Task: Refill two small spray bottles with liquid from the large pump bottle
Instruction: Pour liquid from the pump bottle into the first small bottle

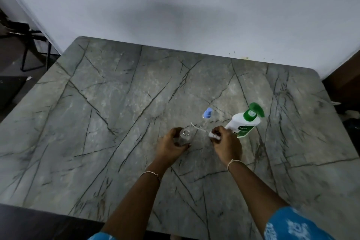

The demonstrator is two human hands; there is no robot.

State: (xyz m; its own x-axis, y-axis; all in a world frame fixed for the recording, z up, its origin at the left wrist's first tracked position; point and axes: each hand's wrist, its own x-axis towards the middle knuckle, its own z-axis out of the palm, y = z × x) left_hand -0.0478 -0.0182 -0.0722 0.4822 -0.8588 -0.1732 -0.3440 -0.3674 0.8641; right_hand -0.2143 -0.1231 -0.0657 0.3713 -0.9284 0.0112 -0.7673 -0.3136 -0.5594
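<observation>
Gripping clear bottle (184, 138), left hand (169, 146), base hidden

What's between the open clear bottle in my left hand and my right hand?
In the head view, only the thin dip tube of the spray head pinched in the right hand reaches toward the clear bottle; the table beneath is bare.

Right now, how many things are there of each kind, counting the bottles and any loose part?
Small spray bottles: 2, the open bottle and the blue-capped bottle
Large pump bottle: 1
Loose spray head with its tube: 1
Total: 4
</observation>
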